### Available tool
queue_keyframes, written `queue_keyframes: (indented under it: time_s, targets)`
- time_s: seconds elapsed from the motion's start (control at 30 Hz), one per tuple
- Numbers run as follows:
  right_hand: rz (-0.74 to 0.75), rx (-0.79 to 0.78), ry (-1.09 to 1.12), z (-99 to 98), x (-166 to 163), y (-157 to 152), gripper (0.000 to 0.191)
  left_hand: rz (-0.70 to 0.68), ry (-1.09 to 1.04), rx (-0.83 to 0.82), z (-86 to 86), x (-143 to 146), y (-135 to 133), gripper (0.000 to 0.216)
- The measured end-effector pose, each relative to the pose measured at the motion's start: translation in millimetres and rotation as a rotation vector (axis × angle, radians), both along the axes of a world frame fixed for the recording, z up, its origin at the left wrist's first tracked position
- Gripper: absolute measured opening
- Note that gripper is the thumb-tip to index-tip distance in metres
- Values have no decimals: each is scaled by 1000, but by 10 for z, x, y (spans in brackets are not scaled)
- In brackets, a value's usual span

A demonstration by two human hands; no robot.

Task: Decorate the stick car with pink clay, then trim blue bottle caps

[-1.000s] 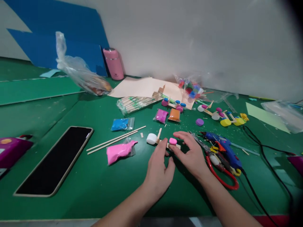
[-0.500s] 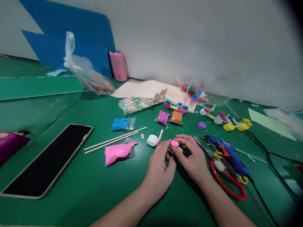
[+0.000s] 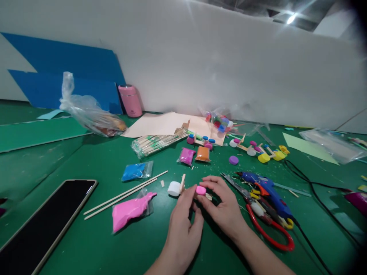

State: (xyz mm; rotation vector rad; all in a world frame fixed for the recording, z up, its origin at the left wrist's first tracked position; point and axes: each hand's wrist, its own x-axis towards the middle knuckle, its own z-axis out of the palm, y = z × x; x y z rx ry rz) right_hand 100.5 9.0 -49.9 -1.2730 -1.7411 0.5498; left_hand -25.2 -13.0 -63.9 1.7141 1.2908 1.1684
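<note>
Both my hands meet at a small craft of flat wooden sticks on the green table (image 3: pixel 86 244). A pink clay disc (image 3: pixel 200 190) sits on it, pinched between the fingers of my left hand (image 3: pixel 183 225) and my right hand (image 3: pixel 222 204). A white cylinder (image 3: pixel 174 188) is fixed to the craft's left end, beside an upright stick piece (image 3: pixel 182 181). A pink clay bag (image 3: pixel 130 209) lies left of my left hand. Just right of my right hand lie a blue glue gun (image 3: pixel 268 191) and red-handled scissors (image 3: pixel 269 233).
A dark phone (image 3: pixel 40 229) lies at the front left. Two long wooden sticks (image 3: pixel 123 194), blue (image 3: pixel 134 172), magenta (image 3: pixel 186 156) and orange (image 3: pixel 202 153) clay bags, finished stick crafts (image 3: pixel 258 151), a pink bottle (image 3: pixel 130 100), a plastic bag (image 3: pixel 88 112) and black cables (image 3: pixel 321 191) lie around.
The camera has tilted up, so the table things sit lower in view. My hands stay pinched on the stick craft and pink disc; my right fingers have closed in tighter.
</note>
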Motion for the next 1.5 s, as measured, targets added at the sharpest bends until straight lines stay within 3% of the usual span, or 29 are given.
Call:
queue_keyframes:
  time_s: [0.9,1.2,1.5]
  targets:
    - [20,-65,47,-14,34,-4,25,1,38,-72,71,9,9,36]
    - [23,-79,40,0,24,5,12,-7,40,-93,89,10,4,33]
    - [11,-64,48,-31,31,27,18,-5,44,-84,84,10,-6,38]
